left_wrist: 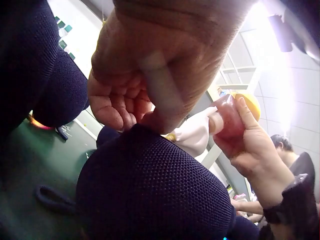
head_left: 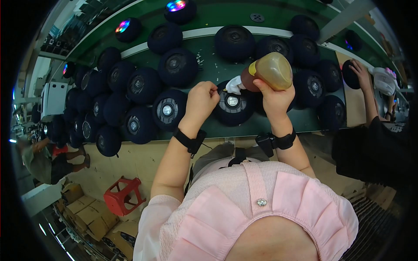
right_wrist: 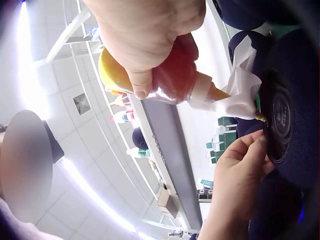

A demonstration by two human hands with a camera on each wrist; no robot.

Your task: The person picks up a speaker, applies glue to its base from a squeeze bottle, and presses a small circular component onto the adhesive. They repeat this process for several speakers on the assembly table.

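Note:
A round speaker (head_left: 235,114) with navy mesh fabric and a dark ringed base lies base up in front of the person. At its left edge the left hand (head_left: 202,102) pinches the fabric between thumb and fingertips, drawing it into a small peak in the left wrist view. The right hand (head_left: 277,101) grips a squeeze bottle (head_left: 277,68) holding amber liquid, tilted with its nozzle toward the speaker. White tissue (head_left: 234,85) wraps the nozzle. In the right wrist view the yellowish nozzle tip (right_wrist: 260,117) is right at the base's rim, close to the left fingertips.
Several similar speakers (head_left: 177,66) crowd the green table (head_left: 204,52) on both sides. Lit speakers (head_left: 128,28) stand on the far strip. Another person's hand (head_left: 360,71) touches a speaker at right, near a white fan (head_left: 384,80). A red stool (head_left: 123,196) stands behind on the left.

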